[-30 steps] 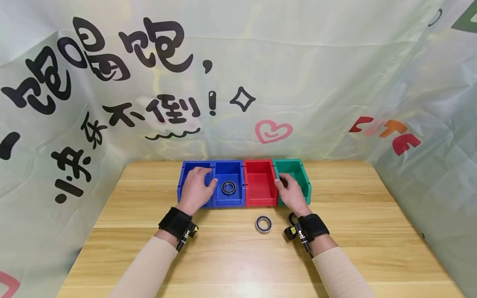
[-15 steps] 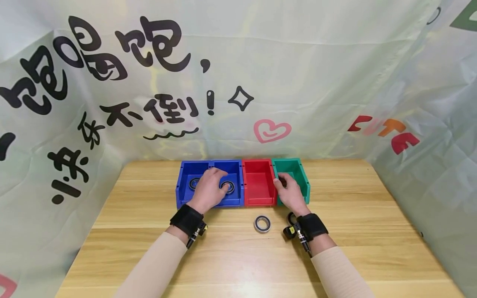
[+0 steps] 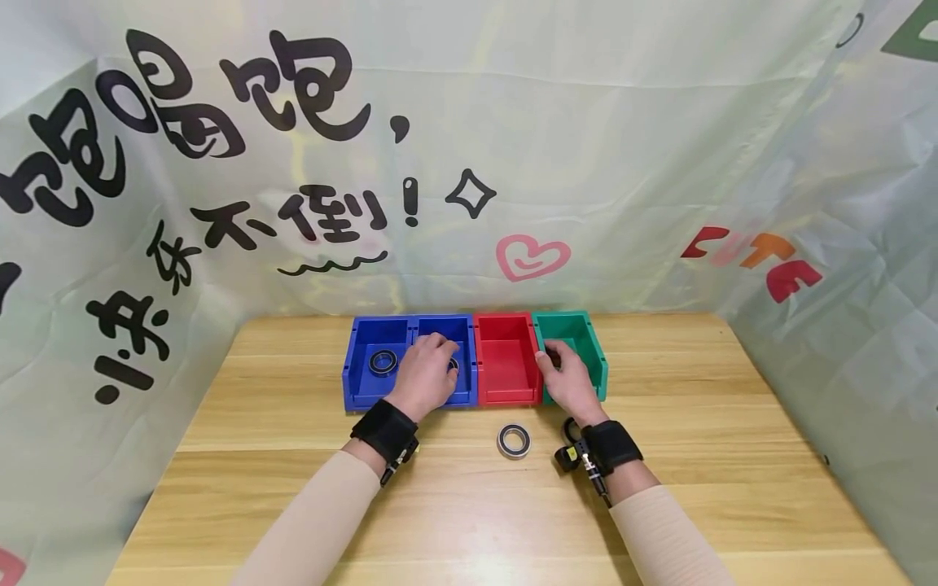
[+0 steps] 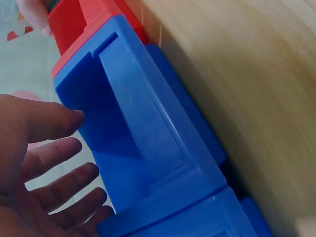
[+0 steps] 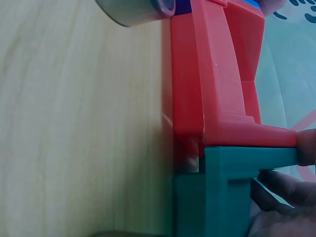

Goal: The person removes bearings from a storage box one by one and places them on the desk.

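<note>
My left hand point(image 3: 425, 376) hovers over the second blue bin point(image 3: 463, 399), its fingers loosely bent and apart with nothing visibly held in the left wrist view. A ball bearing point(image 3: 454, 365) lies in that bin, mostly hidden by the hand. In the leftmost blue bin point(image 3: 350, 382) is another ball bearing point(image 3: 383, 363). My right hand point(image 3: 569, 381) grips the adjoining walls of the red bin point(image 3: 507, 358) and the green bin point(image 3: 599, 358), thumb on the red side and fingers inside the green one. A third ball bearing point(image 3: 514, 441) lies flat on the table before the red bin.
The bins stand side by side near the back edge of the wooden table point(image 3: 469, 521). Behind them hangs a printed cloth point(image 3: 623, 179). A black ring shape point(image 3: 572, 429) shows beside the right wrist; what it is I cannot tell.
My left hand has moved right, from the leftmost blue bin to the second one, uncovering the bearing in the leftmost bin. The right hand keeps its hold on the bin walls.
</note>
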Demonstrator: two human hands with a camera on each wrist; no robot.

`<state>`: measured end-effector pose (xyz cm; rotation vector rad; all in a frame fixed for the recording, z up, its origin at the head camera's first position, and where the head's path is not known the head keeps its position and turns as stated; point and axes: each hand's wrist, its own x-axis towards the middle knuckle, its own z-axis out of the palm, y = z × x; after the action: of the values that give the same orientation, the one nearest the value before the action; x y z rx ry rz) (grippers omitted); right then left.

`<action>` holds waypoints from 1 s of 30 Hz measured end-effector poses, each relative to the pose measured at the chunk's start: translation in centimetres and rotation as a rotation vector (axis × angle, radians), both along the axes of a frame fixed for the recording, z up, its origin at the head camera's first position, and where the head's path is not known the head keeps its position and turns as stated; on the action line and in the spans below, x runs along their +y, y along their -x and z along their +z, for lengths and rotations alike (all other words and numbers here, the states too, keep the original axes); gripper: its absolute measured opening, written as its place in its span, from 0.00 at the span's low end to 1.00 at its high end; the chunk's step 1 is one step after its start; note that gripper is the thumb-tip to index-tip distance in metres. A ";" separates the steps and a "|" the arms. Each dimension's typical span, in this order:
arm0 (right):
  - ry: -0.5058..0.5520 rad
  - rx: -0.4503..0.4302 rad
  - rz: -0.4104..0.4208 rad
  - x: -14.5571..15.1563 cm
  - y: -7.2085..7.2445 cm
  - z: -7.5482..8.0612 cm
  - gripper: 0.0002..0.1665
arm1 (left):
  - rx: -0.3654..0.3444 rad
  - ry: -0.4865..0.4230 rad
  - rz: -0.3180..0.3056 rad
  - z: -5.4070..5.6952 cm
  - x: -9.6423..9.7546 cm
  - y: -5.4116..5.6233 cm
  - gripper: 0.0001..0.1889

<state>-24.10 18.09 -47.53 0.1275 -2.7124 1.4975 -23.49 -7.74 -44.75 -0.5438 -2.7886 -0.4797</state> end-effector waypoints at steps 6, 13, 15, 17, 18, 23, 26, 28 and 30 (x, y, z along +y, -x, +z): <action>-0.008 0.003 -0.007 0.0 0.0 -0.1 0.30 | -0.046 0.029 0.013 -0.2 0.9 0.4 0.20; -0.021 0.018 -0.011 0.1 0.1 -0.5 0.31 | -0.091 0.064 0.047 -0.8 1.7 0.9 0.22; -0.022 0.020 -0.012 0.2 0.1 -0.5 0.31 | -0.128 0.075 0.058 -0.8 1.9 0.9 0.23; -0.023 0.020 -0.011 0.1 0.1 -0.5 0.31 | -0.163 0.083 0.074 -0.7 2.2 0.9 0.23; -0.023 0.021 -0.010 0.1 0.1 -0.5 0.31 | -0.181 0.083 0.083 -0.7 2.3 0.9 0.23; -0.021 0.019 -0.009 -0.1 0.0 -0.3 0.30 | -0.238 0.098 0.121 -0.5 2.7 0.9 0.24; -0.019 0.017 -0.009 -0.1 0.0 -0.2 0.30 | -0.242 0.111 0.133 -0.6 2.8 1.0 0.25; -0.018 0.016 -0.009 -0.1 0.1 -0.2 0.30 | -0.246 0.118 0.136 -0.8 2.9 1.1 0.24; -0.019 0.015 -0.009 0.0 0.1 -0.2 0.30 | -0.250 0.124 0.138 -1.0 2.9 1.2 0.23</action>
<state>-24.18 18.07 -47.72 0.1261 -2.7121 1.4627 -24.71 -4.80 -45.72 -0.3331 -3.0851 -0.3692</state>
